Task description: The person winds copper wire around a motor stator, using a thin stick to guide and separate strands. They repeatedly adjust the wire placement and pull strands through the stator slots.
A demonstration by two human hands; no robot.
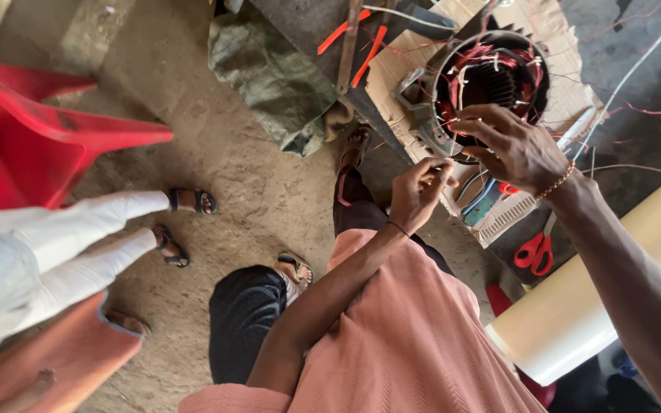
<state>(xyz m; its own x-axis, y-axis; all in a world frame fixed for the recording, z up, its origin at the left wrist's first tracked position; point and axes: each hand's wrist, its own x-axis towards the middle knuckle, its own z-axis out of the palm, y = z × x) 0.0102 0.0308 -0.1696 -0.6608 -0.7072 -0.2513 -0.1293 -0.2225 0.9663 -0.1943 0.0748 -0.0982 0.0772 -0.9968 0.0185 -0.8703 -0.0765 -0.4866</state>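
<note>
A round motor stator (pixel 491 80) with red copper windings and white ties lies on a sheet of cardboard (pixel 568 84) on a dark table. My right hand (pixel 514 145), a bead bracelet at its wrist, rests its fingers on the stator's near rim. My left hand (pixel 418 191) is closed in a pinch on a thin white cord (pixel 444 162) that runs up to the windings.
Red-handled scissors (pixel 535 251) and a cream paper roll (pixel 598 283) lie at the right. A grey-green sack (pixel 277 76) hangs at the table's edge. Another person in white trousers (pixel 78 245) and sandals sits at left by a red plastic chair (pixel 32 138) on the dirt floor.
</note>
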